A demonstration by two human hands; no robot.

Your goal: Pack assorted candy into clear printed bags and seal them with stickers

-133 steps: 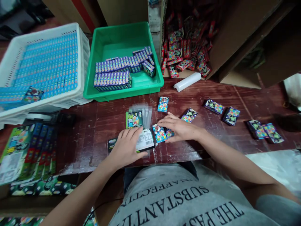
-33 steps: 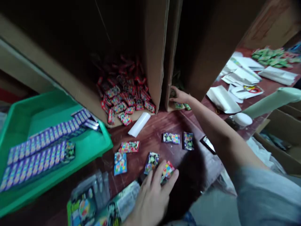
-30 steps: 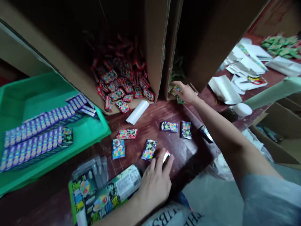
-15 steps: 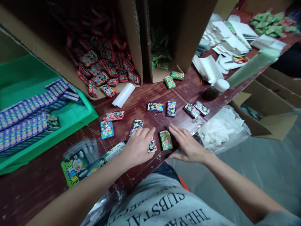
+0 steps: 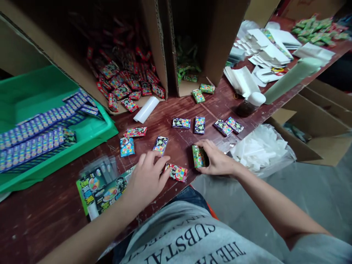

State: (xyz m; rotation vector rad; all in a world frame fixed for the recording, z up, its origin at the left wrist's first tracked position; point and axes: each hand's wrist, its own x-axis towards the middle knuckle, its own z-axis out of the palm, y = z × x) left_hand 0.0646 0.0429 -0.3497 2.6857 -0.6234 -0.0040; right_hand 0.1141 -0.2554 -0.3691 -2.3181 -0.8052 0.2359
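On the dark red table, my right hand [image 5: 218, 160] has its thumb and fingers round the ends of a green packet [image 5: 198, 156]. My left hand [image 5: 148, 174] is spread, fingers apart, its fingertips beside a red packet [image 5: 177, 172] and just below a black and purple packet [image 5: 160, 145]. Further left lie a blue packet [image 5: 127, 146] and another red packet [image 5: 135, 132]. Beyond the hands are a dark packet lying crosswise [image 5: 181, 123], an upright one [image 5: 199, 125] and a touching pair [image 5: 228, 127].
Cardboard boxes of red packets [image 5: 121, 88] and green packets [image 5: 189, 73] stand at the back. A green tray [image 5: 104, 135] is on the left. On the right are a white-capped jar [image 5: 251, 103], a bag of white pieces [image 5: 258, 150] and an open carton [image 5: 316, 128].
My right hand has closed on the green packet, which sits slightly further right and is turned. My left hand has moved left and opened wider, uncovering the red packet, which now lies more crosswise.
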